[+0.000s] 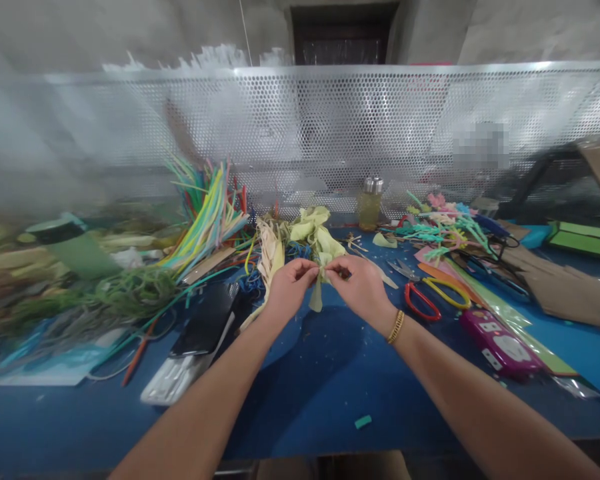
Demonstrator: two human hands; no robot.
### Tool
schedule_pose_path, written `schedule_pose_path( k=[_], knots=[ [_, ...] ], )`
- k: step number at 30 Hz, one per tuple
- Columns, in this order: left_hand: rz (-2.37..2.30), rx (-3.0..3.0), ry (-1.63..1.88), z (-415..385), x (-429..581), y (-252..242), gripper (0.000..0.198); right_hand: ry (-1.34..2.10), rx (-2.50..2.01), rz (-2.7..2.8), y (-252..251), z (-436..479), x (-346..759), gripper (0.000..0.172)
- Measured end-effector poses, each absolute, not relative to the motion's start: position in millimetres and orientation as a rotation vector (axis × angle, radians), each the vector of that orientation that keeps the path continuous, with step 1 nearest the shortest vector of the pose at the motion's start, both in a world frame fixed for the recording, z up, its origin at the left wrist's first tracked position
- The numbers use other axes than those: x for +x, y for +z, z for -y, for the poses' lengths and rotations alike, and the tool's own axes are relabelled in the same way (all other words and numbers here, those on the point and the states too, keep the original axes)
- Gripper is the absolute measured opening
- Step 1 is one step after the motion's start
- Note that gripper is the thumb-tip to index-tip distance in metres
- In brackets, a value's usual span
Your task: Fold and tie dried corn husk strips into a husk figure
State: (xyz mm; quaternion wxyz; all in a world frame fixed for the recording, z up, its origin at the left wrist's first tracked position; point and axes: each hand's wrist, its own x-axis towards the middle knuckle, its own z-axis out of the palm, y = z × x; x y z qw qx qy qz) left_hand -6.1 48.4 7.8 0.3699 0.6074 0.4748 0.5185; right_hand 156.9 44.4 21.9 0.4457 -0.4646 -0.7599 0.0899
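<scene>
My left hand and my right hand meet over the middle of the blue table. Both pinch a pale yellow-green strip of husk-like material that hangs down between them. The fingers of each hand are closed on it. A gold bracelet circles my right wrist. Just behind the hands lies a heap of the same pale yellow strips.
Colourful plastic strips fan out at the left. Scissors with red and yellow handles lie right of my hands, with a pink case nearer. A small bottle stands at the back. A perforated metal screen closes the far edge.
</scene>
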Motion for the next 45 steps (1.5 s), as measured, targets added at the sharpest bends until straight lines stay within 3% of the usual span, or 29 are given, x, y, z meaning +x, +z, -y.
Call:
schedule_pose_path(
  k=[23, 45],
  knots=[
    [-0.984, 1.705, 1.016, -52, -25, 13, 0.017, 0.48, -1.045, 2.137, 33, -48, 169, 0.007],
    [-1.074, 1.754, 1.117, -50, -21, 17, 0.014, 0.55, -0.978, 2.179, 34, -50, 171, 0.005]
  ],
)
